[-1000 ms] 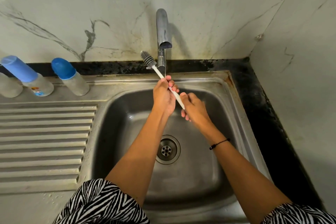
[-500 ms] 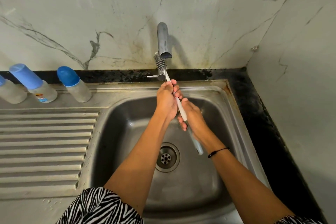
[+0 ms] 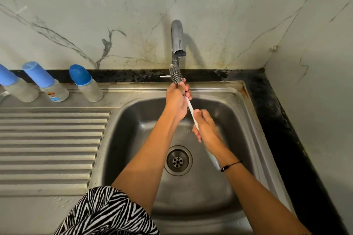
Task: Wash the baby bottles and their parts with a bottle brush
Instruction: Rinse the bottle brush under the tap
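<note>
- Three capped baby bottles (image 3: 87,87) stand at 10 o'clock on the drainboard (image 3: 49,139), apparently not yet brushed; most of the task remains.
- Bottle brush (image 3: 175,75) sits at 12 o'clock over the sink (image 3: 246,105), bristles under the tap (image 3: 177,42) stream.
- Left hand (image 3: 176,99): fingers curled around the handle just below the bristles.
- Right hand (image 3: 205,127): fingers curled around the lower handle.

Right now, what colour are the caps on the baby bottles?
Blue caps on all three, in the head view.
</note>
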A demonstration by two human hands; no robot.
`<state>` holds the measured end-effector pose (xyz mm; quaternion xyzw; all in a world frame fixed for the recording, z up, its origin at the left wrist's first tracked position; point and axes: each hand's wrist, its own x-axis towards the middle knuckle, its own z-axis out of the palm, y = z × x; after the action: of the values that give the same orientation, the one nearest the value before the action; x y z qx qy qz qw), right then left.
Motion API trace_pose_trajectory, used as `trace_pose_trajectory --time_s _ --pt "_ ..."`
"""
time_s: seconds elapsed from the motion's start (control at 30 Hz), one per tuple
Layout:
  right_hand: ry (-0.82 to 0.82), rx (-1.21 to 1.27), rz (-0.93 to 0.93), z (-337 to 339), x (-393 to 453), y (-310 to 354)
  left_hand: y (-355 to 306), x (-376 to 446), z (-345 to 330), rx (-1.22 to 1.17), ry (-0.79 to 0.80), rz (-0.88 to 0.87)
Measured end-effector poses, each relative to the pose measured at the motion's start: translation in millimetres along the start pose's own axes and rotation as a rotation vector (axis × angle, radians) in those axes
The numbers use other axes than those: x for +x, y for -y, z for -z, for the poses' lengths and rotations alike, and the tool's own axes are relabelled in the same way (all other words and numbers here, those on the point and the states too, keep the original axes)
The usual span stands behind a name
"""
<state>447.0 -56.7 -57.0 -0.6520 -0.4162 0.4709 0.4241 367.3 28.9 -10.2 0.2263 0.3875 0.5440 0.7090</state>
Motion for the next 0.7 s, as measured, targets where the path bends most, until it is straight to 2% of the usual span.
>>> trace_pose_trajectory --time_s 0.1,0.23,0.33,0.43,0.5,0.57,0.7 --pt "0.029 -0.044 0.117 4.0 -0.8 -3.8 -0.7 -0.1 3.9 0.0 -0.007 -0.013" --pt "-0.077 -0.167 0.092 4.4 6.0 -3.3 -4.5 -0.3 5.6 0.009 -0.011 -0.038" --pt "-0.058 0.034 -0.052 1.1 4.3 5.0 -8.3 -0.1 3.4 -0.001 0.003 -0.033" --pt "0.095 0.259 -0.232 1.5 -0.7 7.6 -8.4 -4.7 -1.7 0.046 0.066 -0.017" --pt "0.194 0.3 -0.268 3.3 -2.5 6.6 -9.5 -6.3 -2.1 0.031 0.084 -0.001" --pt "0.221 0.246 -0.234 4.2 -2.1 5.4 -11.5 -3.9 2.0 -0.013 0.066 0.009" --pt "0.104 -0.058 0.055 -0.5 5.8 8.7 -9.1 1.6 6.0 0.007 -0.035 -0.049"
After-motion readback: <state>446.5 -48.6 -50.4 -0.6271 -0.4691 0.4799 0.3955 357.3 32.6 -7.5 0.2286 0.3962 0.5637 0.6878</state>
